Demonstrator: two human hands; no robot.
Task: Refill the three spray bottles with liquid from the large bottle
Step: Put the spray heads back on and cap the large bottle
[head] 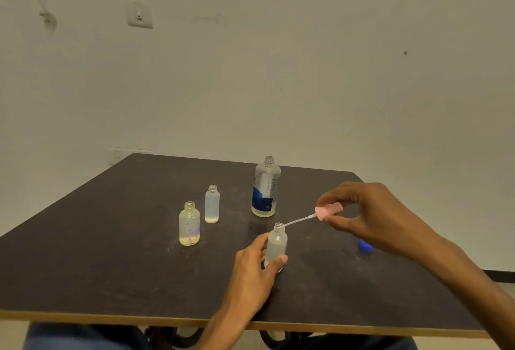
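Sprayer tube at the bottle neck: keep both grips steady

Hands first. Your left hand (pixel 252 269), low in the centre of the frame, wraps the frosted spray bottle (pixel 276 246) near its base, thumb across the front, holding it upright on the worktop (pixel 97 252). Your right hand (pixel 370 216), right of centre, pinches the pink sprayer head (pixel 328 210) between thumb and fingers, and its thin dip tube (pixel 299 221) slants down to the left with the tip at the bottle's open mouth. Whether the tube is going in or coming out, you cannot tell from this view, so the same care applies: keep the bottle pinned down, and bring the pink head above the neck so the tube stands nearer vertical before moving it. At this slant it will likely scrape the rim and flick drops.

Left of centre stand two more spray bottles, both uncapped: the one with purple print (pixel 189 224) and the plain slim one (pixel 212 205), each with a little yellowish liquid at the bottom. The large bottle (pixel 266 186), open and nearly empty, stands just above your hands. A blue cap (pixel 365 246) lies at the right, partly hidden by your right forearm.
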